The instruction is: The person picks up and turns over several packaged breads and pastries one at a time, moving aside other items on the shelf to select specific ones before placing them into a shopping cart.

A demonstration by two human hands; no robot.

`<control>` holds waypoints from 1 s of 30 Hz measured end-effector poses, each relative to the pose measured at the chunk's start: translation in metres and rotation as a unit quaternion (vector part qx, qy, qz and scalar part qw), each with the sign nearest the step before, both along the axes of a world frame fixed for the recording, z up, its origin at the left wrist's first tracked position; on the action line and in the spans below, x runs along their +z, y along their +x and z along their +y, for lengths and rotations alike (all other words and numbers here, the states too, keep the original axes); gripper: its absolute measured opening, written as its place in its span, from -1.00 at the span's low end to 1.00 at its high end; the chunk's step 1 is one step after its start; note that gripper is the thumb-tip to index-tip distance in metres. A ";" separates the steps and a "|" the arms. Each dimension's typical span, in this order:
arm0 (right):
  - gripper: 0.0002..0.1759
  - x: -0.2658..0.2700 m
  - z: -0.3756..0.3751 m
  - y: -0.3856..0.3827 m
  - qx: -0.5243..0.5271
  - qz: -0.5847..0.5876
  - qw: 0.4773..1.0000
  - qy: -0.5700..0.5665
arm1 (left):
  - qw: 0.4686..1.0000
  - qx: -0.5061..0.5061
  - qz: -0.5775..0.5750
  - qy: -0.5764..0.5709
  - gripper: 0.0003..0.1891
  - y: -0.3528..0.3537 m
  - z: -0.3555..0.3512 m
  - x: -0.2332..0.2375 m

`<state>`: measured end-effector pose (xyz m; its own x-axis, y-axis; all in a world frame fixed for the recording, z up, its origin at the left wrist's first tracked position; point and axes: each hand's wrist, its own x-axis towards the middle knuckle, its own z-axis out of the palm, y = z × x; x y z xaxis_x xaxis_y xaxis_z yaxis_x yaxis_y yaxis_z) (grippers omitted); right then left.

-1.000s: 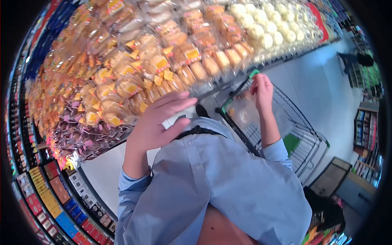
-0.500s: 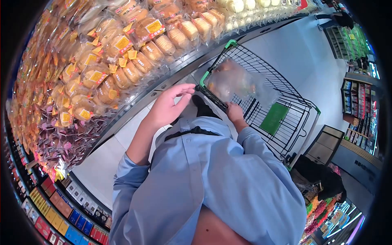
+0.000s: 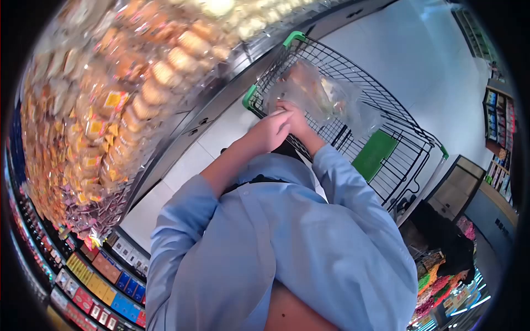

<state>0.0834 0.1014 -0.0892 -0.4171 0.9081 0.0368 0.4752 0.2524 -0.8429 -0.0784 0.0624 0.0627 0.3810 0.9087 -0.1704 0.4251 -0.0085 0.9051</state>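
A clear plastic bag (image 3: 320,96) of baked goods lies in the wire shopping cart (image 3: 386,118), against its near end. My right hand (image 3: 296,118) grips the bag's near edge just over the cart's rim. My left hand (image 3: 269,131) is pressed against the right one, with its fingers curled on the same edge of the bag. Both blue sleeves reach forward from my chest. Motion blur hides the fingertips.
A long display of bagged breads and cakes (image 3: 110,110) runs along my left. The cart has green corner caps and a green seat flap (image 3: 375,154). Price-tagged shelves (image 3: 94,276) are at the lower left. Pale floor (image 3: 419,60) stretches beyond the cart, and more shelving (image 3: 499,121) stands at the right.
My left hand has come away from the bread display and joined the right hand at the bag. The right hand rose from the cart rim to the bag's edge. The view swung toward the cart.
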 end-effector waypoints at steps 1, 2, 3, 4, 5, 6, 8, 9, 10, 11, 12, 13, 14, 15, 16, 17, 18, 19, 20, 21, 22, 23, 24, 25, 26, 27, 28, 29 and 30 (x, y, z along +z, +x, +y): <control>-0.74 -0.016 0.012 0.002 0.055 -0.094 0.993 -0.045 | 0.999 -0.006 0.039 -0.018 -0.53 0.012 0.012 -0.030; -0.74 -0.038 0.023 0.003 0.111 -0.184 0.973 -0.088 | 0.996 -0.012 0.078 -0.033 -0.49 0.021 0.024 -0.062; -0.74 -0.051 0.029 0.007 0.165 -0.268 0.939 -0.139 | 0.991 -0.024 0.118 -0.053 -0.45 0.032 0.040 -0.074; -0.71 -0.057 0.026 0.009 0.067 -0.317 0.937 -0.129 | 0.972 -0.064 0.204 -0.099 -0.42 0.032 0.047 -0.080; -0.70 -0.063 0.024 0.013 0.040 -0.317 0.934 -0.160 | 0.942 -0.103 0.286 -0.144 -0.38 0.030 0.051 -0.086; -0.70 -0.047 0.027 0.017 0.014 -0.317 0.929 -0.191 | 0.901 -0.141 0.364 -0.187 -0.35 0.032 0.053 -0.087; -0.68 -0.049 0.028 0.015 0.018 -0.322 0.930 -0.179 | 0.908 -0.111 0.384 -0.123 -0.33 0.037 0.049 -0.096; -0.67 -0.057 0.031 0.009 0.047 -0.325 0.935 -0.136 | 0.910 -0.095 0.393 -0.090 -0.32 0.040 0.049 -0.095; -0.66 -0.064 0.032 0.004 0.078 -0.326 0.938 -0.090 | 0.911 -0.088 0.393 -0.092 -0.30 0.043 0.051 -0.095; -0.66 -0.070 0.030 0.002 0.048 -0.350 0.935 -0.037 | 0.911 -0.079 0.393 -0.095 -0.28 0.045 0.052 -0.095; -0.66 -0.058 0.033 -0.003 0.019 -0.371 0.928 0.017 | 0.911 -0.069 0.394 -0.098 -0.26 0.046 0.053 -0.093; -0.67 -0.056 0.036 -0.005 -0.012 -0.390 0.918 0.074 | 0.914 -0.062 0.394 -0.077 -0.24 0.046 0.052 -0.100; -0.66 -0.060 0.044 -0.004 -0.005 -0.380 0.924 0.026 | 0.915 -0.056 0.395 -0.056 -0.23 0.045 0.050 -0.107; -0.66 -0.072 0.058 0.003 0.002 -0.370 0.929 -0.021 | 0.916 -0.050 0.395 -0.036 -0.21 0.044 0.048 -0.113; -0.65 -0.083 0.066 0.009 0.009 -0.359 0.931 -0.070 | 0.917 -0.053 0.390 -0.057 -0.21 0.043 0.048 -0.113; -0.64 -0.090 0.067 0.015 0.014 -0.350 0.933 -0.077 | 0.920 -0.066 0.381 -0.066 -0.21 0.042 0.048 -0.110; -0.64 -0.095 0.067 0.021 0.019 -0.342 0.936 -0.085 | 0.923 -0.078 0.370 -0.076 -0.22 0.041 0.050 -0.104; -0.63 -0.094 0.067 0.026 0.024 -0.334 0.938 -0.091 | 0.925 -0.089 0.359 -0.085 -0.22 0.039 0.051 -0.101; -0.63 -0.092 0.067 0.034 0.007 -0.297 0.951 -0.082 | 0.929 -0.088 0.348 -0.087 -0.23 0.040 0.053 -0.098; -0.63 -0.087 0.071 0.035 0.017 -0.291 0.952 -0.098 | 0.931 -0.087 0.345 -0.087 -0.23 0.038 0.052 -0.098; -0.63 -0.082 0.074 0.035 0.026 -0.285 0.951 -0.114 | 0.932 -0.085 0.341 -0.087 -0.23 0.038 0.050 -0.098; -0.63 -0.076 0.078 0.035 0.035 -0.280 0.951 -0.128 | 0.934 -0.084 0.338 -0.086 -0.23 0.037 0.049 -0.098; -0.65 -0.068 0.080 0.034 0.048 -0.279 0.953 -0.106 | 0.936 -0.076 0.337 -0.072 -0.23 0.035 0.045 -0.102; -0.66 -0.060 0.082 0.031 0.059 -0.279 0.955 -0.082 | 0.938 -0.068 0.336 -0.057 -0.23 0.034 0.043 -0.107; -0.68 -0.050 0.082 0.030 0.071 -0.278 0.956 -0.058 | 0.940 -0.060 0.334 -0.042 -0.22 0.033 0.041 -0.111; -0.70 -0.048 0.080 0.032 0.087 -0.285 0.954 -0.026 | 0.942 -0.041 0.327 -0.068 -0.22 0.035 0.045 -0.104; -0.73 -0.046 0.079 0.033 0.103 -0.292 0.951 0.008 | 0.943 -0.022 0.319 -0.093 -0.21 0.036 0.050 -0.098; -0.75 -0.043 0.077 0.035 0.119 -0.298 0.946 0.041 | 0.943 -0.002 0.310 -0.118 -0.21 0.038 0.053 -0.092; -0.78 -0.024 0.074 0.036 0.088 -0.253 0.963 0.015 | 0.954 0.020 0.279 -0.111 -0.22 0.036 0.055 -0.090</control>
